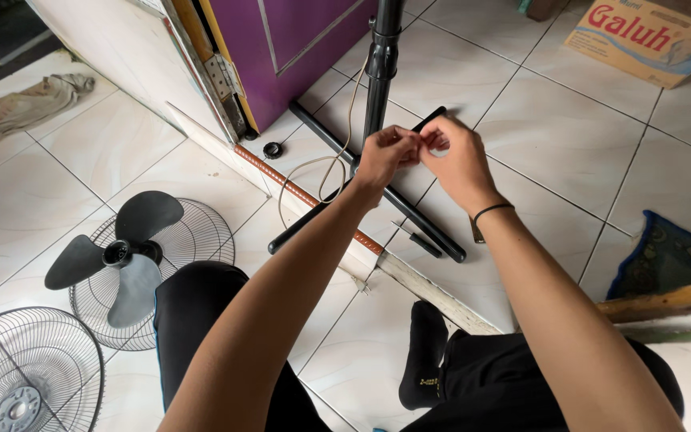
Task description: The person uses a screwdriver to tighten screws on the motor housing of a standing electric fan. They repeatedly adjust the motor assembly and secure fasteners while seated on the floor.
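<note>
Left hand [385, 154] and right hand [459, 160] meet fingertip to fingertip, pinched on something too small to tell; fan pole [381, 68] just behind fingers, cross base [409, 210] below

You are sitting on the floor [569, 136] of a home, at a doorway. White tiles run all around the purple door [305, 40]; its wooden sill [409, 280] slants just below it. A rug [665, 256] lies well right of the door, a cardboard box [649, 36] further right, a cloth [17, 108] far left.
</note>
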